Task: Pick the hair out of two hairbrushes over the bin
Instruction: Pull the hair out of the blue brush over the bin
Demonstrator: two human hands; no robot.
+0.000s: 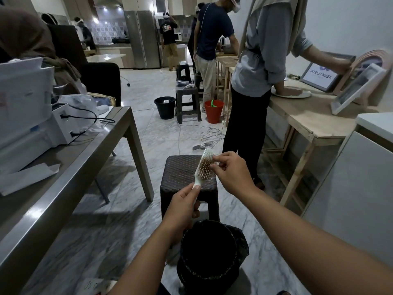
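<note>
My left hand (182, 207) grips the handle of a white hairbrush (203, 165) and holds it tilted up over a dark woven stool (180, 173). Brownish hair is matted among the brush's bristles. My right hand (230, 169) is at the bristle side near the brush head, fingertips pinched on the hair there. A bin (209, 252) lined with a black bag stands on the floor below my arms, closer to me than the brush. No second hairbrush is in view.
A grey table (85, 167) with white boxes and cables runs along the left. A wooden bench (308, 120) stands on the right, with a person working at it close behind the stool. Farther off are stools, a black bucket (164, 107) and a red bucket (213, 111), with cables on the floor.
</note>
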